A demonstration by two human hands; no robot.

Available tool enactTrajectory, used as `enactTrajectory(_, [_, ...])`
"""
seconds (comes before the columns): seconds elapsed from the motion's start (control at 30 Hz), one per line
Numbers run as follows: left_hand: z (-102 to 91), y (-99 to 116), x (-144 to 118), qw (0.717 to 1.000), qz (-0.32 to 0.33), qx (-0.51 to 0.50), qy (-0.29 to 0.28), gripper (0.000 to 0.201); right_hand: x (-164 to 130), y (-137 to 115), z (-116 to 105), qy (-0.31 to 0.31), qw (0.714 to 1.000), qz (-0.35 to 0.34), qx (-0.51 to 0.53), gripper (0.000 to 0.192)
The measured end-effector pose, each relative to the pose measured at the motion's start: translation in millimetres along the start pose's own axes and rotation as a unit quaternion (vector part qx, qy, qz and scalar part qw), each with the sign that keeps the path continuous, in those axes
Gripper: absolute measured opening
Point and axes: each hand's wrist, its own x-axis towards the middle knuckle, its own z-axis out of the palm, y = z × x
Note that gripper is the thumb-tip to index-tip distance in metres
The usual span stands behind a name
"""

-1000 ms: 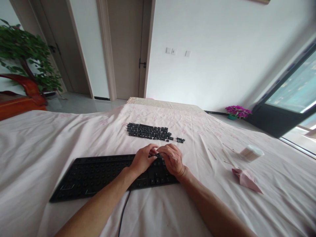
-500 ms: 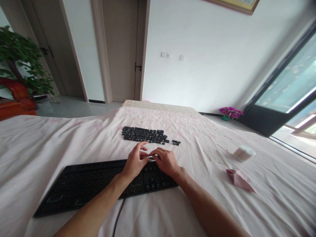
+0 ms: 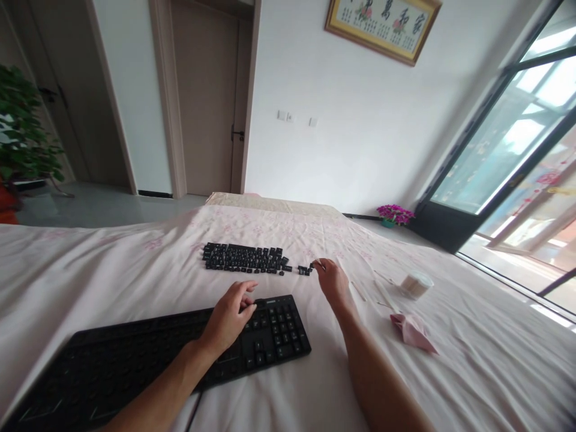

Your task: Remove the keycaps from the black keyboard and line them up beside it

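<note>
Keyboard (image 3: 282,336) in black lies aslant across the lower left of the frame, on a surface (image 3: 279,393) draped in a creased pale pink cloth with faint flowers. Its number pad sits seated at the right end; the rows further left are too dark for me to make out well. A black cable (image 3: 194,411) leaves its near edge and runs down out of view.

The left hand (image 3: 229,315) is over the keyboard near the center, fingers loosely bent and thumb apart from them, with nothing I can see in its grasp. Whether the fingertips touch the keys I cannot tell. The right hand (image 3: 333,282) is out past the keyboard's far right corner, finger and thumb pinching a thin shiny metal tool (image 3: 318,261). The tip is at a small cluster of keycaps (image 3: 304,270); whether it grips a cap is too small to see.

Just left of that cluster, mid-frame, a larger block of black keycaps (image 3: 243,259) is laid out in rows, like a keyboard layout.

Right of the right hand, thin pale sticks (image 3: 359,291) lie scattered, near a clear tub (image 3: 416,285) with whitish contents. A crumpled pink cloth (image 3: 413,333) rests just below it. Magenta flowers (image 3: 395,215) stand beyond the surface, and a framed panel (image 3: 382,27) hangs at upper right.
</note>
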Motion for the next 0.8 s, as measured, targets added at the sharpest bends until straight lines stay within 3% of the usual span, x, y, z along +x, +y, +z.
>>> enactTrajectory(0.13, [0.2,-0.5,-1.0,1.000,0.003,0.006,-0.008,0.041,0.5,21.0,3.9,-0.041,0.997,0.041,-0.057,0.030])
enactTrajectory(0.3, [0.4,0.2,-1.4,1.000,0.012,0.017,-0.021,0.039,-1.4,29.5,12.2,-0.087,0.993,0.040,-0.067,0.030])
enactTrajectory(0.8, [-0.4,2.6,-1.4,0.999,0.024,0.030,-0.026,0.037,0.9,34.1,21.0,-0.099,0.994,0.032,-0.046,0.034])
